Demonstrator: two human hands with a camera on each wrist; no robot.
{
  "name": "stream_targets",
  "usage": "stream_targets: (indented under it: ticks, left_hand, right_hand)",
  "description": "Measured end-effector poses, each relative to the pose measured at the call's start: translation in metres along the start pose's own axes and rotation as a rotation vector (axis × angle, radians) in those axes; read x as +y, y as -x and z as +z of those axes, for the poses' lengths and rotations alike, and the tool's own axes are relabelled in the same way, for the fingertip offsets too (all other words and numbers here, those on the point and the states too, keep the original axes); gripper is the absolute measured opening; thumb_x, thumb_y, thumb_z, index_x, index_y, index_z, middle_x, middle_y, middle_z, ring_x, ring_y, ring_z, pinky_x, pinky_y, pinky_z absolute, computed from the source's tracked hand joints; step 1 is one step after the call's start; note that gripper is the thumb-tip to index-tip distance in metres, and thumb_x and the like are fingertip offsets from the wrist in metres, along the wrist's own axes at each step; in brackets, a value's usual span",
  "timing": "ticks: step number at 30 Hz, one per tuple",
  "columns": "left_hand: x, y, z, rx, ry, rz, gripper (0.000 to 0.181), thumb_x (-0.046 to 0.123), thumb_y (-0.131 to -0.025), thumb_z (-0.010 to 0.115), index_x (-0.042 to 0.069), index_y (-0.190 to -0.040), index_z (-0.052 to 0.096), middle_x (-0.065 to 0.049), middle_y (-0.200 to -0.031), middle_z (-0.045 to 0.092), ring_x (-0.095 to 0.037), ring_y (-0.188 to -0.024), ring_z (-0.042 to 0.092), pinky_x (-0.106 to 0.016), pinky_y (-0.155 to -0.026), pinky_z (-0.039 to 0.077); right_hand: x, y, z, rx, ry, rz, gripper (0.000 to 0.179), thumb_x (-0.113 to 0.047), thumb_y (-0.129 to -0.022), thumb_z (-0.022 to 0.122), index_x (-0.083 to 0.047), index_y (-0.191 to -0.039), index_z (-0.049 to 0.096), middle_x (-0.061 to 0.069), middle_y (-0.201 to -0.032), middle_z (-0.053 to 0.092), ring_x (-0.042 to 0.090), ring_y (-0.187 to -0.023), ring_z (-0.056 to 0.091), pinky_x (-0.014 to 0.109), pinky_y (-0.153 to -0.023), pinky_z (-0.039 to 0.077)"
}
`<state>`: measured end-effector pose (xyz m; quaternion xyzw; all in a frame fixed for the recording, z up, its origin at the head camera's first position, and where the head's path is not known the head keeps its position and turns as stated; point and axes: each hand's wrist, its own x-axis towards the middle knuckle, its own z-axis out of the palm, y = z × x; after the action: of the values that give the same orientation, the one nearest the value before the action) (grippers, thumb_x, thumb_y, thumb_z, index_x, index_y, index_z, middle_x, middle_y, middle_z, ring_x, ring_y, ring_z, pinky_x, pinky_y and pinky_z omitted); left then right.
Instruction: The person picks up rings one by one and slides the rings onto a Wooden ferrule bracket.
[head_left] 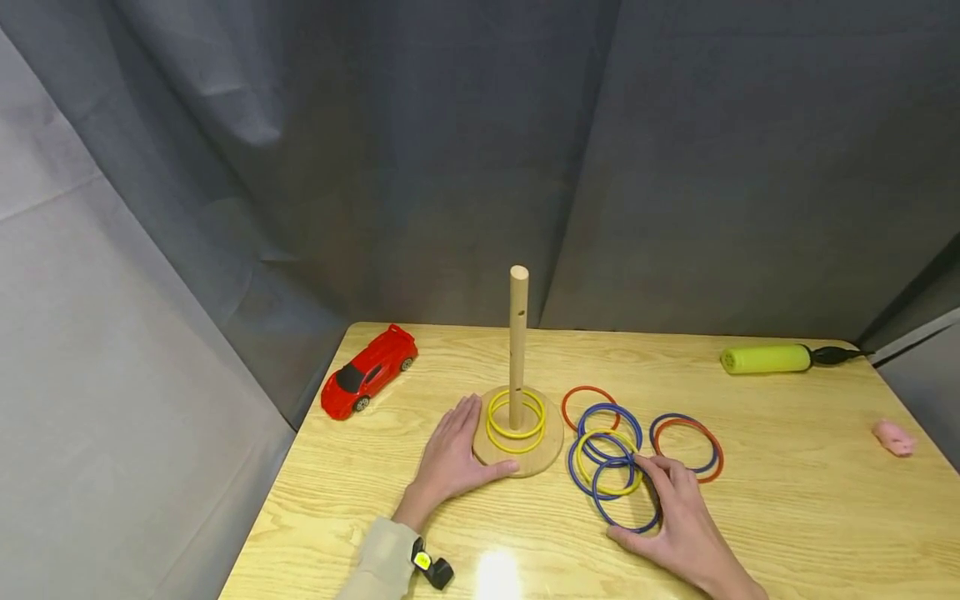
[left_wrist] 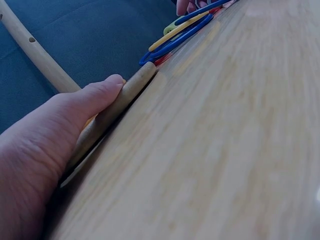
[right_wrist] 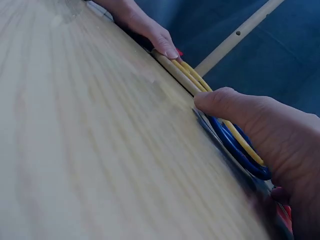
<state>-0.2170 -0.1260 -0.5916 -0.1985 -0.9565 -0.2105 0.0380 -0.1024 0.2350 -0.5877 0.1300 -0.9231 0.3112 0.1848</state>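
My left hand (head_left: 448, 461) rests against the round wooden base (head_left: 551, 450) of a ring-toss stand, fingers straight along its left side and thumb over its near edge. An upright wooden peg (head_left: 517, 342) rises from the base, with two yellow rings (head_left: 517, 452) lying around its foot. To the right, my right hand (head_left: 678, 521) grips a blue ring (head_left: 594, 492) between thumb and fingers at the near side of an overlapping pile. That pile includes a yellow ring (head_left: 606, 431), more blue rings (head_left: 609, 406) and a red ring (head_left: 588, 387).
Behind my right hand lie another red ring (head_left: 722, 454) and a blue ring (head_left: 675, 415), overlapping. A red toy car (head_left: 369, 372) stands at the back left. A green hand pump (head_left: 767, 359) and a small pink toy (head_left: 894, 437) lie on the right.
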Motion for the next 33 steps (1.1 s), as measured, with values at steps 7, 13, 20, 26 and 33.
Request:
stream_targets:
  ticks: [7, 13, 20, 26, 33]
  left_hand:
    - [-0.0001, -0.0008, -0.0019, 0.006, 0.014, 0.000, 0.132, 0.095, -0.075, 0.055, 0.005, -0.167, 0.022, -0.010, -0.173, 0.024, -0.025, -0.160, 0.020, -0.044, -0.130, 0.021]
    - [-0.0010, -0.0019, -0.0009, 0.004, 0.005, -0.006, 0.133, 0.097, -0.075, 0.052, 0.006, -0.167, 0.021, -0.008, -0.173, 0.023, -0.024, -0.161, 0.018, -0.043, -0.130, 0.020]
    - [0.0007, -0.0004, 0.0004, 0.004, 0.016, -0.009, 0.133, 0.096, -0.075, 0.055, 0.006, -0.167, 0.022, -0.009, -0.173, 0.024, -0.024, -0.160, 0.019, -0.044, -0.130, 0.020]
    - [0.0014, -0.0009, 0.0031, -0.002, 0.018, -0.002, 0.133, 0.096, -0.075, 0.055, 0.007, -0.167, 0.021, -0.008, -0.173, 0.023, -0.023, -0.161, 0.017, -0.043, -0.130, 0.020]
    - [-0.0007, -0.0005, 0.0048, 0.011, 0.004, 0.003, 0.133, 0.097, -0.074, 0.052, 0.006, -0.167, 0.022, -0.009, -0.173, 0.024, -0.024, -0.160, 0.019, -0.043, -0.130, 0.020]
  right_hand:
    - [0.0029, -0.0021, 0.0019, -0.002, 0.003, 0.001, 0.114, -0.055, -0.055, 0.101, -0.001, -0.144, 0.054, 0.020, -0.127, 0.056, 0.038, -0.116, 0.052, 0.058, -0.089, 0.045]
    - [0.0049, -0.0039, 0.0035, 0.006, 0.019, -0.006, 0.107, -0.054, -0.057, 0.100, 0.000, -0.139, 0.056, 0.017, -0.122, 0.059, 0.035, -0.112, 0.052, 0.050, -0.090, 0.042]
    - [0.0064, -0.0021, 0.0035, 0.000, 0.045, 0.018, 0.106, -0.057, -0.058, 0.099, -0.001, -0.138, 0.057, 0.020, -0.124, 0.058, 0.039, -0.114, 0.051, 0.056, -0.088, 0.046]
    - [0.0075, -0.0009, 0.0031, 0.040, 0.076, -0.057, 0.103, -0.052, -0.054, 0.101, 0.000, -0.134, 0.062, 0.018, -0.119, 0.058, 0.038, -0.112, 0.053, 0.051, -0.087, 0.045]
    - [0.0068, -0.0004, 0.0037, 0.037, 0.083, -0.032, 0.097, -0.056, -0.056, 0.100, -0.004, -0.130, 0.064, 0.019, -0.123, 0.060, 0.038, -0.114, 0.056, 0.056, -0.086, 0.050]
